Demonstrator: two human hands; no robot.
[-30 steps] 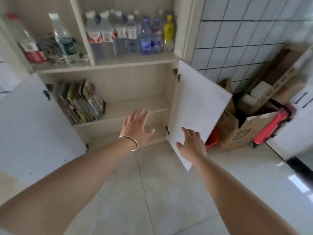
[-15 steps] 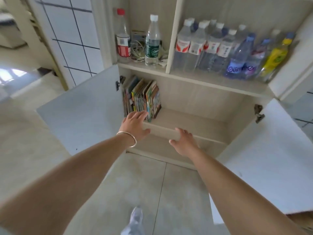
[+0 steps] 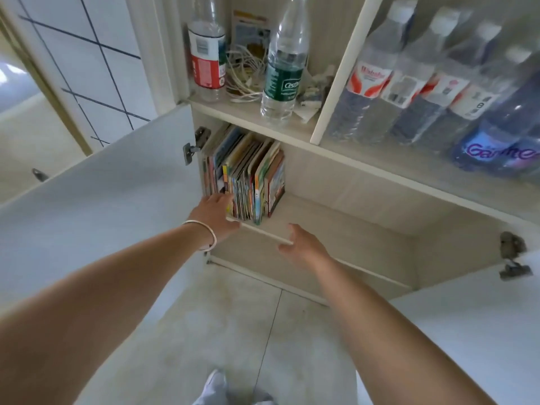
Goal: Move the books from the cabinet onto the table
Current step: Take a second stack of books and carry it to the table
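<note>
Both your hands held nothing: left hand (image 3: pixel 214 210) touched the books (image 3: pixel 245 176) on the cabinet (image 3: pixel 336 229) shelf's left end, right hand (image 3: pixel 304 247) open nearby; grabbing few risked toppling the row.

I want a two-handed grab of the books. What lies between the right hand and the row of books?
In the head view, only bare shelf board separates the right hand from the books. The left hand already touches them.
</note>
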